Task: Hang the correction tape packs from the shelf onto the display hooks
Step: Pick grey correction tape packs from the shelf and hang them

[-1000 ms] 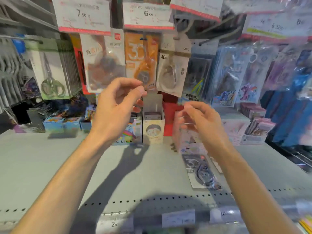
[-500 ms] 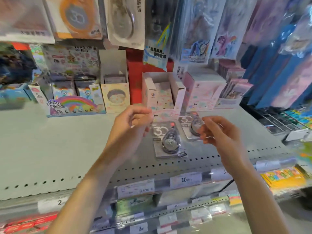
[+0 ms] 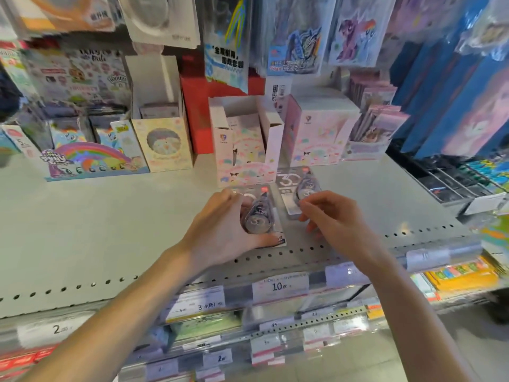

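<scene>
1. Near correction tape pack — I see it lying flat on the grey shelf, just behind the row of holes at the shelf's front edge. Clear blister over a grey dispenser marked "30".
2. Left hand — my view has it curled round the near pack: fingers over the pack's far left corner, thumb laid along its near edge. The dispenser bulge shows between thumb and fingers. The hand grips the pack, which is still down on the shelf.
3. Far correction tape pack — flat on the shelf, just right of and behind the near pack, its top edge close to the pastel boxes.
4. Right hand — fingers bent, fingertips meeting at the far pack's blister, on its near right part. I read a pinch on the pack; the palm hides the lower card edge.
5. Open pastel box — upright directly behind both packs, flaps raised.
6. Closed pastel box — beside it to the right.
7. Price label reading "10.00" — on the shelf's front rail, below the hands.
8. Hanging card packs — along the top of the view, blurred.
</scene>
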Tool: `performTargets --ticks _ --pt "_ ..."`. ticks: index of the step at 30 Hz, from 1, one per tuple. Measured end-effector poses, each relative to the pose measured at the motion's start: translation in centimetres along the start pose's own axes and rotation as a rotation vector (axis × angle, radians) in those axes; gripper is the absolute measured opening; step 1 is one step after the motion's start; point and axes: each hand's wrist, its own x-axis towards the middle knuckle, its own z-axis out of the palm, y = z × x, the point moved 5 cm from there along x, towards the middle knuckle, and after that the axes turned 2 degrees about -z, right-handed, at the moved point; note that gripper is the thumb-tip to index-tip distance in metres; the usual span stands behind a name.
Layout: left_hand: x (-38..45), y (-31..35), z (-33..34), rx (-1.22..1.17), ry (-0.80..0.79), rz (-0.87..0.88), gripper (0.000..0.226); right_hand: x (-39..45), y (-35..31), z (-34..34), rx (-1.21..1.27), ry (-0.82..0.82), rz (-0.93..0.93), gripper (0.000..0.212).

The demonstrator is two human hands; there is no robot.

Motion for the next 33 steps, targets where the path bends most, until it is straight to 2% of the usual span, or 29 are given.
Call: performTargets --ticks 5,7,9,13,16,19,21,23,26,27,29,31,33 --pt "-0.9 0.0 -0.7 -0.104 0.024 0.091 0.098 0.0 -0.5 1.1 -0.045 -0.042 0.03 0.007" --pt "-1.2 -0.1 -1.0 -0.138 0.043 0.133 0.095 -0.1 -0.7 1.7 -0.012 -0.059 0.051 0.025" --pt "-1.2 0.1 -1.3 -0.158 0.072 0.17 0.091 0.0 -0.9 2.3 0.078 -0.071 0.087 0.042" --pt "-1.2 0.5 -2.0 -0.221 0.117 0.207 0.095 0.3 -1.3 2.8 0.342 -0.05 0.142 0.043" --pt "-1.1 0.4 -2.1 -0.237 0.118 0.241 0.096 0.4 -1.3 2.6 0.433 -0.066 0.155 0.048" --pt "-0.7 0.2 -2.2 -0.338 0.146 0.193 0.099 0.3 -1.5 1.9 0.461 -0.034 0.116 0.042" --pt "-0.3 0.0 -2.4 -0.488 0.161 0.105 0.096 0.3 -1.8 1.6 0.487 -0.027 0.075 0.036" --pt "0.2 0.1 -1.9 -0.7 0.069 0.038 0.074 0.5 -2.4 1.7 0.493 -0.052 0.02 0.031" --pt "1.0 0.3 -1.5 -0.86 0.019 0.018 0.035 0.9 -3.1 2.0 0.413 -0.052 -0.004 0.044" --pt "1.1 0.3 -1.7 -0.875 0.031 0.027 0.031 1.1 -3.2 1.8 0.387 -0.038 -0.011 0.042" --pt "1.3 0.0 -2.2 -0.887 0.063 0.05 0.032 1.9 -3.1 0.8 0.309 0.013 -0.062 0.024" --pt "1.2 -0.4 -3.0 -0.871 0.12 0.061 0.033 2.9 -2.6 -0.8 0.086 0.141 -0.114 0.013" --pt "1.2 -1.0 -3.7 -0.876 0.179 0.05 0.036 3.8 -1.7 -1.9 -0.191 0.243 -0.094 0.022"
